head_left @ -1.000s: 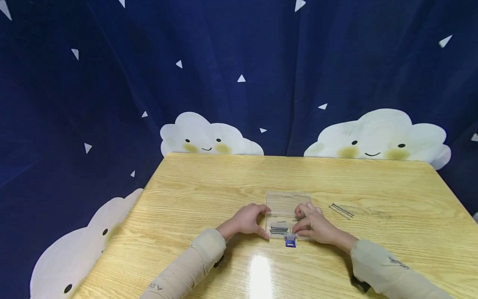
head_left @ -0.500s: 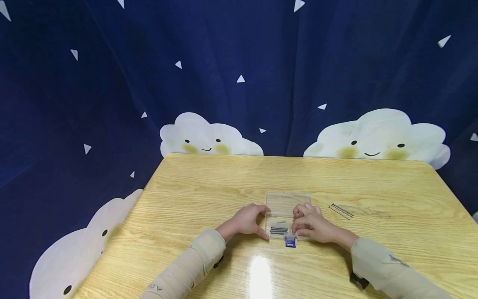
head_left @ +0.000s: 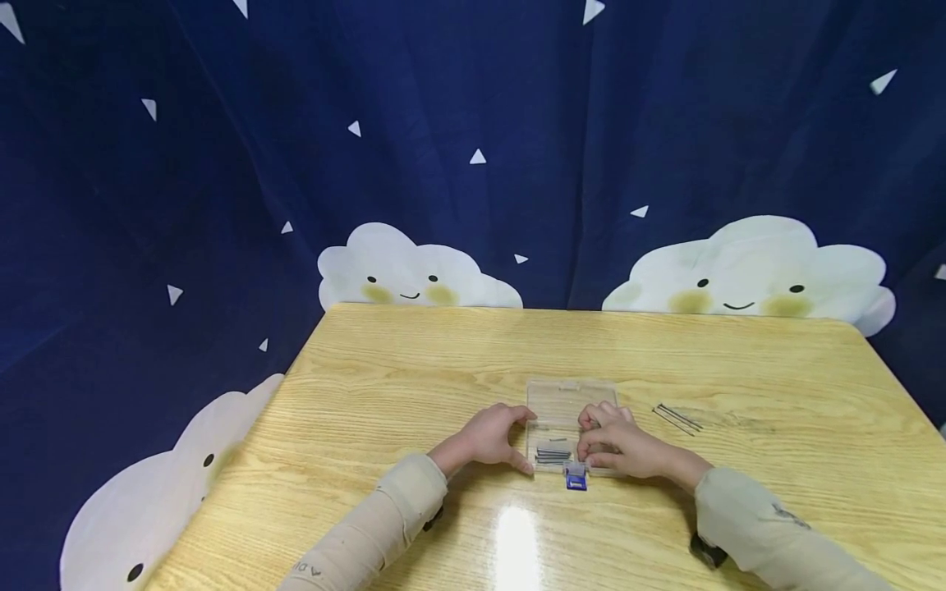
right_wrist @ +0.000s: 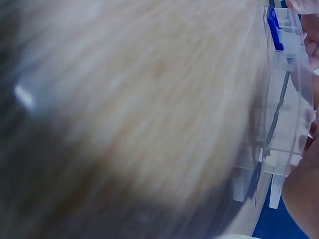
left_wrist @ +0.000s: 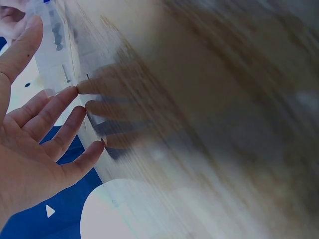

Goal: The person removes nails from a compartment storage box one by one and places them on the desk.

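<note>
A clear plastic compartment box (head_left: 565,400) lies on the table, lid folded back, with a blue latch (head_left: 576,479) hanging at its front. Several dark nails (head_left: 553,455) lie in its left compartment, beside a small piece of metal (head_left: 557,439). My left hand (head_left: 489,435) spans the box's left side with fingers spread, thumb by the front corner. Bent fingers of my right hand (head_left: 624,447) reach into the right part; what the fingertips hold is hidden. In the right wrist view a long thin nail (right_wrist: 281,101) shows slanting through the box wall (right_wrist: 299,114).
A few loose long nails (head_left: 681,417) lie on the wooden table (head_left: 414,353), right of the box. A dark blue curtain (head_left: 458,98) with white clouds and triangles hangs behind the table and at its left.
My right fingers have drawn slightly inward and more bent over the box's right part. The left hand, box and loose nails stay where they were.
</note>
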The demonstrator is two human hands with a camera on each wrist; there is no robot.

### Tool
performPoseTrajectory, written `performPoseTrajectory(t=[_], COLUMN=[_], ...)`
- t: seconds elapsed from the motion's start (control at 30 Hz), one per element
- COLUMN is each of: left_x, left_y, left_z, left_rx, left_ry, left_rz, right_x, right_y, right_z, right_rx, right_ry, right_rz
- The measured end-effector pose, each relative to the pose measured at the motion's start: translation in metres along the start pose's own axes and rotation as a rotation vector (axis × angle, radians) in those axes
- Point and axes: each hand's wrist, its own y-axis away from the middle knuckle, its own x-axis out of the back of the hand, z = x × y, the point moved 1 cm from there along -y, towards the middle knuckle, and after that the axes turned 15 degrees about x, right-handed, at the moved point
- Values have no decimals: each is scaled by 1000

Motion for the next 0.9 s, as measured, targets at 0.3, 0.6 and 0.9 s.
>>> performPoseTrajectory(t=[0.3, 0.6, 0.9], left_x=[-2, -1, 0], left_y=[0, 2, 3], left_z=[-1, 1, 3], left_rx=[22, 27, 30], left_ry=[0, -10, -9], left_rz=[2, 7, 9], right_x=[0, 0, 10], right_y=[-1, 2, -9], right_z=[-1, 1, -8], right_rx=[1, -51, -152], right_ry=[-25, -110, -271], right_rz=[-12, 81, 144])
